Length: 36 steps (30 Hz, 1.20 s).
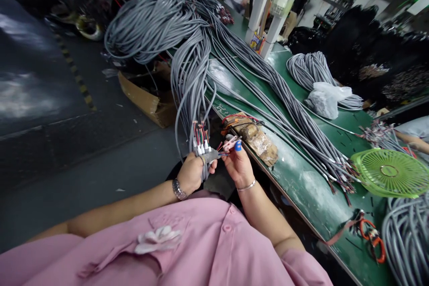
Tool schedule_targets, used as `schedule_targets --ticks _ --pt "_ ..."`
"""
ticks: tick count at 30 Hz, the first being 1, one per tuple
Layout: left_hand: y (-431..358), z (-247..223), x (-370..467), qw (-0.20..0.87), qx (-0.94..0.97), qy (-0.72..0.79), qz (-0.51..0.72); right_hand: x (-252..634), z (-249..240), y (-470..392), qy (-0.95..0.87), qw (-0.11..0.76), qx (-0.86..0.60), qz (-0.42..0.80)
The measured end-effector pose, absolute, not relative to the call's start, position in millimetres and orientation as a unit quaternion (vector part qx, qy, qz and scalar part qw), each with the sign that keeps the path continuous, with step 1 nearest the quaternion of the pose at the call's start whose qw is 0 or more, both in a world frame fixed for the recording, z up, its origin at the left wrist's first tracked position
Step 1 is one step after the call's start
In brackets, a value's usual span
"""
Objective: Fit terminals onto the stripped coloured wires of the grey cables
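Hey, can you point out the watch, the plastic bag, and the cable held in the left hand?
Watch (179, 190): head view, on its metal band.
Plastic bag (324, 103): head view, on its crumpled middle.
Cable (210, 156): head view, on its gray sheath.

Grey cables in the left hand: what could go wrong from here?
The grey cables drape off the green table, so their weight might tug the ends out of the left hand. The thin coloured wires splay out and could bend or snag. The wooden block sits by the table edge near the right hand and could get knocked.
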State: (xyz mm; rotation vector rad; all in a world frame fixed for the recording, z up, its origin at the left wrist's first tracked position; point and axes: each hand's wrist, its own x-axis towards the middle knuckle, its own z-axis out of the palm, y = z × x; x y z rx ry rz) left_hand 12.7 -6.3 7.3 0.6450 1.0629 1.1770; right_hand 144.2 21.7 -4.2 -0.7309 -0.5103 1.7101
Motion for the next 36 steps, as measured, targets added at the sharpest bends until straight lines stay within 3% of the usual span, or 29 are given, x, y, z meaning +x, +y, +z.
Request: schedule_targets --ticks 11,18,23,32,36 --pt "-14.7 3.7 8.6 0.655 0.317 0.44 0.526 147.3 -3.3 18.4 -0.207 0.559 -0.291 0.749" --pt "-19.7 -2.3 1.5 0.645 0.34 0.448 0.518 165.3 -6.8 13.1 -0.299 0.42 -0.326 0.792" --pt "-22.2 -5.2 0.2 0.638 0.377 0.456 0.493 169.6 7.9 10.2 -0.361 0.372 -0.403 0.754" --pt "-22.8 -16.4 -5.8 0.646 0.49 0.455 0.367 161.4 11.7 5.6 -0.446 0.374 -0.433 0.688" --pt "-21.6 -14.1 -6.0 0.655 0.457 0.456 0.392 158.5 9.1 2.9 -0.461 0.392 -0.434 0.668"
